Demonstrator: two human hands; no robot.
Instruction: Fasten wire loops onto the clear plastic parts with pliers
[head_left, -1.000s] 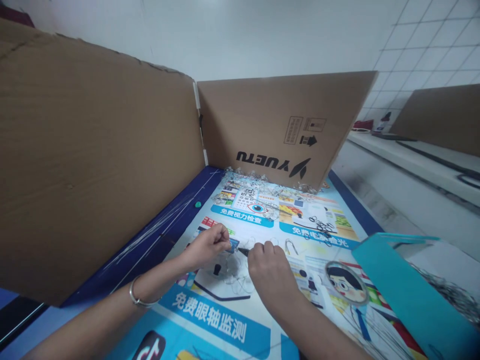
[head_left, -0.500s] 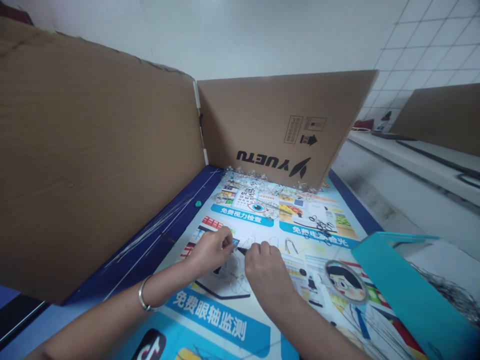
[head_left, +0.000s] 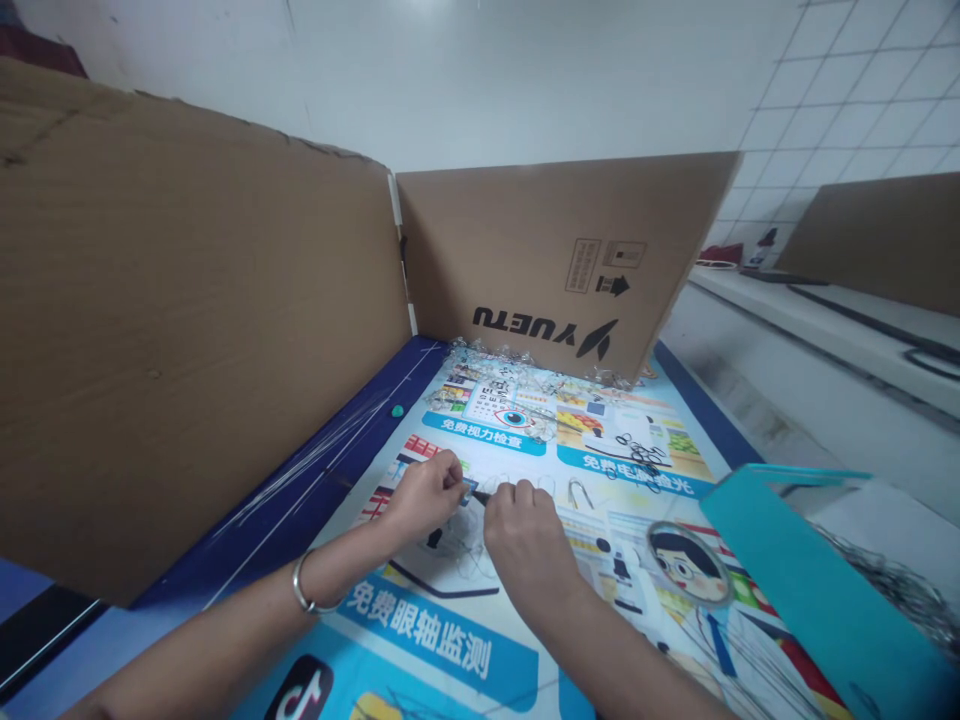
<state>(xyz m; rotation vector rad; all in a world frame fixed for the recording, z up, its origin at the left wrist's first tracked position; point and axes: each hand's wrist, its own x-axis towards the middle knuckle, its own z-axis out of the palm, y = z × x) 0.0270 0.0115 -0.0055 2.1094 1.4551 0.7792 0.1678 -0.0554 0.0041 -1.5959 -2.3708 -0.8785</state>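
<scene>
My left hand [head_left: 425,494] is pinched shut on a small blue piece [head_left: 469,489] just above a printed poster [head_left: 450,640] that covers the table. My right hand [head_left: 525,535] is closed on a thin dark tool [head_left: 481,496] whose tip meets the blue piece. Both hands nearly touch at the middle of the poster. Thin wire loops [head_left: 465,550] lie under and between the hands. A silver bangle [head_left: 304,592] sits on my left wrist.
Cardboard walls stand at the left [head_left: 187,330] and the back [head_left: 555,260]. Clear small parts [head_left: 517,365] are heaped along the back wall. Black rings [head_left: 641,455] lie at centre right. A teal tray [head_left: 810,580] with dark wire pieces sits at right. A white counter [head_left: 825,330] runs beyond.
Both hands have shifted slightly left and away from me, staying together on the blue piece. The camera tilted a little.
</scene>
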